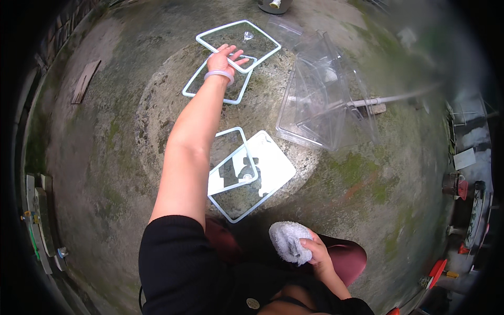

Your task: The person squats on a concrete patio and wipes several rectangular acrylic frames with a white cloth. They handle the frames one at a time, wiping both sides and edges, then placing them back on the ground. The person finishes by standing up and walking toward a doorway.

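My left hand (pixel 221 62), with a pale bracelet at its wrist, reaches far forward. Its spread fingers show through a clear panel with a pale rim (pixel 263 33), whose near edge crosses over them. Partly beneath that lies a second rimmed clear panel (pixel 214 94). Low at my right knee, my right hand (pixel 318 252) grips a bunched grey-white fluffy cloth (pixel 289 241). Between my arms, a smaller rimmed panel (pixel 252 157) overlaps another clear panel (pixel 277 163) on the ground, which mirrors bright light. My left forearm hides part of this pair.
Clear plastic trays or covers (pixel 315 98) lie stacked at the right, a pale pole (pixel 370 101) beside them. Concrete ground (pixel 106 138) carries mossy patches. A wooden board (pixel 86 82) is at the left; stacked planks (pixel 43 220) line that edge. Odd items, including a red object (pixel 437 273), stand at the right.
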Tool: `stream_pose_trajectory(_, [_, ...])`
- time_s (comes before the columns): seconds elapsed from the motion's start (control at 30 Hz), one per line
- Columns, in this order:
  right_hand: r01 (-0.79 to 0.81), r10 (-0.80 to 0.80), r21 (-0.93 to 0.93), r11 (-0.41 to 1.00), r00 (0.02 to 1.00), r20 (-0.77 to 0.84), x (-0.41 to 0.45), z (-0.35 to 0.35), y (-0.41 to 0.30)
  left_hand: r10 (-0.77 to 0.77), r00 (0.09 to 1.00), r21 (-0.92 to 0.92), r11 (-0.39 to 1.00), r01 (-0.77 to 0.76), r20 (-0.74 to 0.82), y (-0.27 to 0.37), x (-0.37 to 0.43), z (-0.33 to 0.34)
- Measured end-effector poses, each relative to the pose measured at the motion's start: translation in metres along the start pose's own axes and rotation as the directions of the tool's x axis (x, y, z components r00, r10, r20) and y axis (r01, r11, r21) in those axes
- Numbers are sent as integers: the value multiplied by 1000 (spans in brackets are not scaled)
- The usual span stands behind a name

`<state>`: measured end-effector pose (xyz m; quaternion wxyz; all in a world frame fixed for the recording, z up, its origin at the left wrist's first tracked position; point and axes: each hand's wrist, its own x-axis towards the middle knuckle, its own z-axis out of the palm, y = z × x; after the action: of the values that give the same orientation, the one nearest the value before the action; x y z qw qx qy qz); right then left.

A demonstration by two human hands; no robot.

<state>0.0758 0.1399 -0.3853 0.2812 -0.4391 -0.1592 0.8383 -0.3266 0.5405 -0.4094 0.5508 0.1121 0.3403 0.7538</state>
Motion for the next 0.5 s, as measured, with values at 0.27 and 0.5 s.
stream_pose_trajectory(0.27, [79,-80,16,997,994,69,6,3,-17,108,952,-180,982,-57,286,105,-122,-17])
stream_pose_trajectory(0.5, [561,-559,40,827,814,160,3,41,-103,-4,879,-20,1000,16,476,152,-295,-22])
